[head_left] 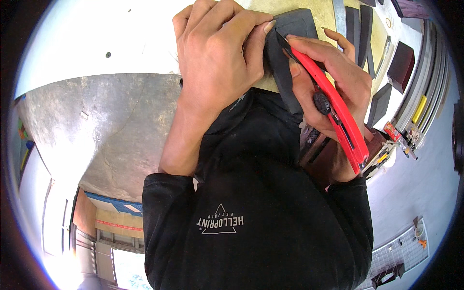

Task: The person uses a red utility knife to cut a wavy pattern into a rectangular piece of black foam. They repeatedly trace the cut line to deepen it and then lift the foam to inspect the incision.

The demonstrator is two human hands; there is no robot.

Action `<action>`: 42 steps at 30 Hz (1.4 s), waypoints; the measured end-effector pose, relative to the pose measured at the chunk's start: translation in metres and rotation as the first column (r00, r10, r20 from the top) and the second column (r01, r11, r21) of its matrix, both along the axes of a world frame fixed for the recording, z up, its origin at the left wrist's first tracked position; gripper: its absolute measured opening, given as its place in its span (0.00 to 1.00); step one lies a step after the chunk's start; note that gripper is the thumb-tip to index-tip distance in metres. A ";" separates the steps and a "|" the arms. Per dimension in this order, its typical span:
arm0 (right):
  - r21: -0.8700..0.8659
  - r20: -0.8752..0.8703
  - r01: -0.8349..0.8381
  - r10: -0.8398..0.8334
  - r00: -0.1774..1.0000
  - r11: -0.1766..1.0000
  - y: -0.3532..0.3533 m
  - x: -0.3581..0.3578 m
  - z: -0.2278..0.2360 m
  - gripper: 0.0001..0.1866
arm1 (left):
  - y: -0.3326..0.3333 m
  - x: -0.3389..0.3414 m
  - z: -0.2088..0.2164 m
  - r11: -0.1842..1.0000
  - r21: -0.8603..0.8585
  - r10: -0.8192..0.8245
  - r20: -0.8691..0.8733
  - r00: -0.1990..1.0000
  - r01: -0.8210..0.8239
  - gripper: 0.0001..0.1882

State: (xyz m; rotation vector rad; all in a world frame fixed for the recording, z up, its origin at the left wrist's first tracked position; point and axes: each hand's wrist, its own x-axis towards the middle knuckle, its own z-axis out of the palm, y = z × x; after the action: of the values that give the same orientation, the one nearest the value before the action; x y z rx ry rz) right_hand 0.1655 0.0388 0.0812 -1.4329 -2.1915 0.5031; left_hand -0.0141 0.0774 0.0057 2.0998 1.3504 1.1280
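A red utility knife (pixel 328 87) with a black slider is gripped in my right hand (pixel 350 72), its blade end touching a dark grey-black flat sheet (pixel 296 23). Faint lines run near the sheet's upper edge, and a strip of it hangs down toward my lap. At the sheet's left edge, my left hand (pixel 217 53) has its thumb and forefinger pinched together on the material. The other left fingers are curled. Under the sheet lies a yellowish board (pixel 328 14), mostly covered by the sheet and my hands.
Dark strips (pixel 366 24) and a metal ruler (pixel 340 14) lie right of the sheet. A dark red box-shaped block (pixel 402 65) stands further right, near a yellow object (pixel 419 109) and a red-labelled bottle (pixel 392 130). The white tabletop (pixel 96 38) spreads to the left.
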 end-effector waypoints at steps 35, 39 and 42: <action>0.116 -0.170 0.054 -0.034 0.985 0.992 -0.004 0.003 -0.022 0.19 | -0.071 0.014 -0.007 0.988 -0.153 -0.028 -0.127 0.992 0.008 0.64; 0.083 -0.126 -0.013 0.023 0.992 0.996 0.003 0.009 -0.016 0.17 | -0.072 0.010 -0.005 0.984 -0.172 -0.073 -0.160 0.984 0.045 0.64; 0.115 -0.135 -0.028 0.043 0.990 0.993 0.005 0.012 -0.019 0.17 | -0.072 0.012 -0.006 0.985 -0.165 -0.079 -0.151 0.985 0.054 0.66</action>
State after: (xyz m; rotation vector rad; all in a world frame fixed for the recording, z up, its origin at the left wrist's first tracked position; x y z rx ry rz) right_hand 0.1770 0.0434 0.0622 -1.2641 -2.1043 0.4679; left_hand -0.0022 0.0055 -0.0004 2.1346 1.3804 0.8124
